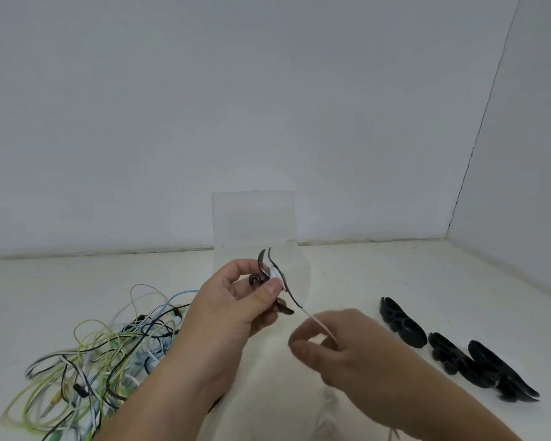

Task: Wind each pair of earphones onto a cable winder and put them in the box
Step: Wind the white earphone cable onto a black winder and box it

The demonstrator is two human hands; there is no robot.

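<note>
My left hand pinches a black cable winder raised above the table, with white earphone cable wrapped round its middle. A white cable runs taut from the winder down to my right hand, whose fingers pinch it. Behind the winder stands a clear plastic box with its lid up. A tangled pile of earphones in green, white, black and blue lies at the left.
Several spare black cable winders lie in a row on the right of the white table, reaching to the winders at the near right. White walls close the back and right side.
</note>
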